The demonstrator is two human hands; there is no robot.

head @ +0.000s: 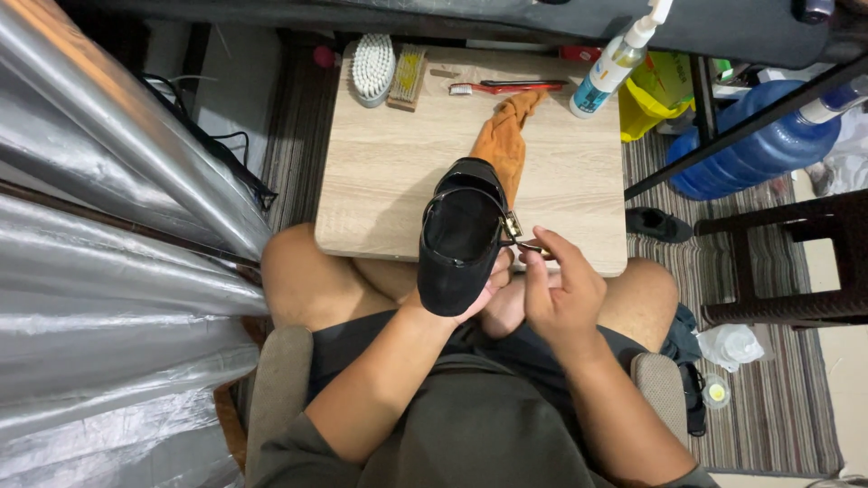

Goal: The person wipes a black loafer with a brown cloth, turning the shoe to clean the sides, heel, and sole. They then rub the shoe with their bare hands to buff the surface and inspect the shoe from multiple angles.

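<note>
- Black shoe [461,237] x1: over the lap at table's near edge, cupped from below by left hand [484,289], opening turned up so strap faced the person.
- Right hand [562,289]: fingers pinched narrow on strap by the gold buckle [513,226].
- Wooden table [389,172], far side: brushes x2, toothbrush [493,89] x1, orange cloth [504,136] x1, spray bottle [613,65] x1, all within reach.

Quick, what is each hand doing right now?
Left hand: closed around the black shoe, holding it up from below.
Right hand: fingers pinched on the shoe's strap by the buckle.
</note>
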